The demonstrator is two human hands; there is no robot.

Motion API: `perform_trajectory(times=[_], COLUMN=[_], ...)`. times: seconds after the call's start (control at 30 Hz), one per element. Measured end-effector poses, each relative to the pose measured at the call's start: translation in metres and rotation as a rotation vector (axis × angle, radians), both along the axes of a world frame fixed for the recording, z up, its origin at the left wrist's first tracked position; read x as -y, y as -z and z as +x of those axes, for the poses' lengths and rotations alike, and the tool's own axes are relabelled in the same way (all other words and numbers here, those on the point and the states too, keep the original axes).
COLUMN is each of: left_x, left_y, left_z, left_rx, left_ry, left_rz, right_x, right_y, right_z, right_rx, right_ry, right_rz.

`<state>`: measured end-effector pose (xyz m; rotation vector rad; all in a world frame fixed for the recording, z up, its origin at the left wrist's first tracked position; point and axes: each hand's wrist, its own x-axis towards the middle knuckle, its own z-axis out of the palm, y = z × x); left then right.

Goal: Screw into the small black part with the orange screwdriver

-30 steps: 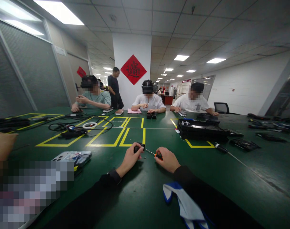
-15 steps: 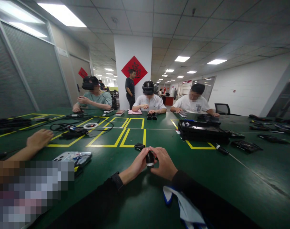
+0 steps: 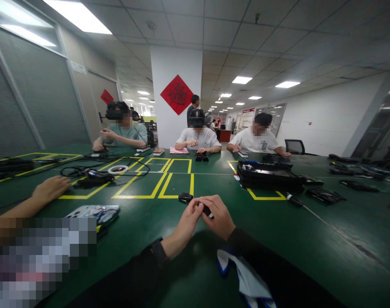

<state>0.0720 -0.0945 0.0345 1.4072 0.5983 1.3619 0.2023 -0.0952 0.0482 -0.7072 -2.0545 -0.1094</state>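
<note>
Both of my hands meet over the green table (image 3: 169,222), around a small black cylinder (image 3: 206,210) with a pale band near its lower end. My left hand (image 3: 187,220) has its fingertips closed against the cylinder's upper left side. My right hand (image 3: 218,216) wraps round it from the right and hides much of it. The cylinder lies tilted between the fingers. Just beyond my left fingertips a second black cylindrical piece (image 3: 185,197) lies on the table. A white cloth with blue edges (image 3: 251,278) is near my right forearm.
A long black tray (image 3: 268,175) stands at the right, beside a black connector (image 3: 293,200) on a string. Cables and a white ring (image 3: 117,169) lie at the left, near another person's hand (image 3: 52,188). Several people sit across the table.
The cylinder has gone from upright to tilted and is now more covered by my fingers. My right hand has closed further round it. The standing person behind has moved right.
</note>
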Motion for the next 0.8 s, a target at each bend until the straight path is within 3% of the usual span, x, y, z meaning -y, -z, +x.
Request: perform_trajectory(times=[0.07, 0.13, 0.27, 0.43, 0.53, 0.63, 0.8], left_x=[0.002, -0.001, -0.016, -0.035, -0.04, -0.043, -0.044], left_y=[-0.002, -0.002, 0.007, 0.023, 0.028, 0.03, 0.031], left_z=[-0.004, -0.016, -0.045, -0.06, -0.061, -0.063, -0.065], left_rx=[-0.153, -0.382, -0.856, -1.06, -1.088, -1.09, -1.064], left_ry=[-0.046, -0.126, -0.305, -0.432, -0.432, -0.412, -0.404], left_rz=[0.128, 0.28, 0.522, 0.491, 0.432, 0.387, 0.349], right_x=[-0.006, -0.017, -0.044, -0.053, -0.039, -0.026, -0.02], right_y=[-0.005, -0.01, 0.004, 0.05, 0.064, 0.064, 0.06], right_z=[0.013, 0.038, 0.13, 0.276, 0.338, 0.364, 0.365], right_rx=[0.013, -0.025, -0.091, -0.034, -0.026, 0.002, -0.083], right_ry=[0.004, 0.1, 0.39, 0.728, 0.841, 0.877, 0.959], right_rz=[0.017, 0.003, -0.04, -0.214, -0.291, -0.374, -0.501])
